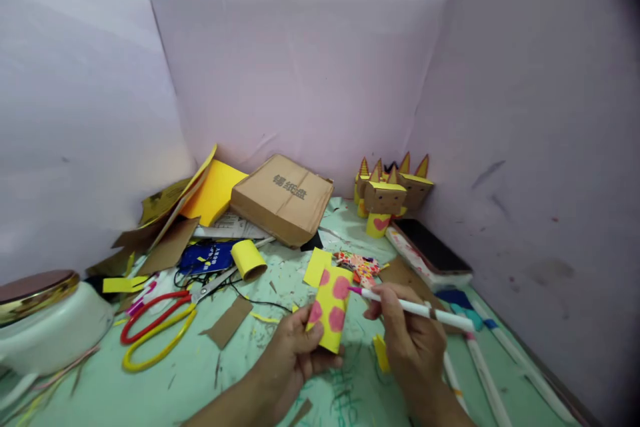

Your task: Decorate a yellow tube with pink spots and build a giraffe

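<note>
The left hand point(295, 353) held a yellow paper tube point(330, 307) with pink spots, its fingers clamped around the tube's lower end and the tube tilted a little, just above the green table point(150, 380). The right hand point(410, 340) gripped a white marker point(415, 307), fingers closed on its barrel, with the pink tip touching a pink spot at the tube's upper right edge. At ten o'clock from the hands lay scissors point(160, 320) with red and yellow handles, and beyond them a small yellow roll point(249, 259) on its side. A flat cardboard box point(283, 197) with printed characters rested at twelve o'clock, against the lilac partition point(300, 80). At one o'clock stood a cluster of cardboard figures point(387, 197) with pointed ears, one on a yellow base with a pink heart. A dark phone point(430, 247) lay at two o'clock beside the right wall. A white pot with a gold-rimmed lid point(45, 320) sat at nine o'clock.
</note>
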A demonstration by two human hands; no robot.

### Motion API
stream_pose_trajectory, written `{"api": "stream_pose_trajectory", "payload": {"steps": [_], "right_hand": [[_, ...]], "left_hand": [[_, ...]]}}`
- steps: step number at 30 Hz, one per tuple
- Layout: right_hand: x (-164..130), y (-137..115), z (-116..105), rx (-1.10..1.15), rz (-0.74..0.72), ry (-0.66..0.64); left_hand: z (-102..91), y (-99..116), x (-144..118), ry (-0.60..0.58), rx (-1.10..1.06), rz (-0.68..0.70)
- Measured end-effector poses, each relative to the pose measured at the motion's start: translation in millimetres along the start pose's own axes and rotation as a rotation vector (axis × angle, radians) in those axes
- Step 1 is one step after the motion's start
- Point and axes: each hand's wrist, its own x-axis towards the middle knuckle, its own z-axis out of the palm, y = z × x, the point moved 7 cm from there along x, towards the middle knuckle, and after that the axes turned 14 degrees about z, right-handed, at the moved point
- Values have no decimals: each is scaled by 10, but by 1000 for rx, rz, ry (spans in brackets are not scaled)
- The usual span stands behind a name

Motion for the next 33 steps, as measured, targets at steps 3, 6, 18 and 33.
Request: {"api": "stream_pose_trajectory", "payload": {"steps": [3,6,18,33], "right_hand": [[9,15,1,38,19,29],[-9,-1,44,34,-16,-21],[-30,-63,71,-1,-77,-51],[-20,-85,29,-70,-99,18]], "left_hand": [[-3,-32,18,-35,-22,-30],[-16,-37,32,-34,-27,-20],[-44,-54,47,-68,18,14],[-6,-27,20,-74,79,49]]}}
